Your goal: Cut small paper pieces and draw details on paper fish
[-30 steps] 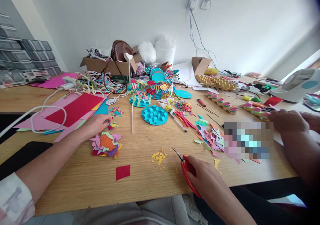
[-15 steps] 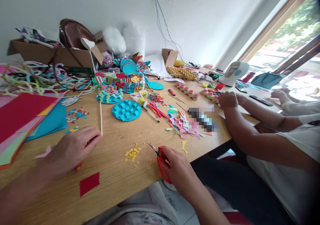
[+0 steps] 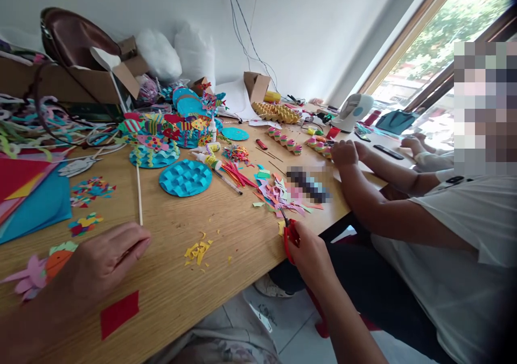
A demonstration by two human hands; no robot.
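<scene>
We see the right hand (image 3: 309, 253) at the near edge of the wooden counter (image 3: 226, 235), closed around the red handles of a pair of scissors (image 3: 290, 236). The blades point away from us toward the heap of coloured paper scraps (image 3: 283, 194), their tips just at its near fringe, beside a small yellow offcut. The left hand (image 3: 103, 259) rests palm down on the counter, fingers loosely curled and together, holding nothing that we can make out. Just left of it lies a paper fish on pink petals (image 3: 40, 270); the orange body is touching or nearly touching the knuckles. A red paper square (image 3: 119, 314) lies just in front of that hand, toward us. Yellow paper snippets (image 3: 197, 251) sit between the two hands. A thin wooden stick (image 3: 139, 194) runs away from the left fingertips toward a blue folded paper disc (image 3: 185, 177). To the right, another person's forearm (image 3: 379, 213) lies on the counter's edge, their hand (image 3: 343, 153) well apart from the scissors.
</scene>
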